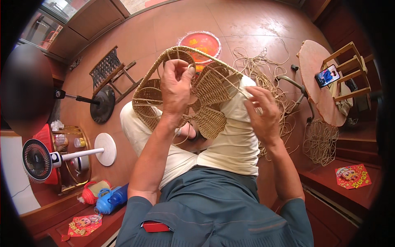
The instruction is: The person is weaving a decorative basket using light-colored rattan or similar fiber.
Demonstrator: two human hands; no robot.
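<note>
A tan, petal-panelled woven-fibre basket (210, 88) is supported at the far edge of cream-trousered knees (234, 148). Near its far rim, fingertips of the left hand (177, 88) are pressed together; anything pinched cannot be told. Beyond its right edge, a thin tan cord (233, 85) is pinched by the right hand (263, 113). Leftward, red-brown floor (142, 47) is left as room.

You have bright, soft light, with glare on the far reddish-brown tiled floor (263, 26); your tan woven basket (210, 88) looks sharp, outer edges bend, and the dark rounded shape (26, 86) at left is blurred.
</note>
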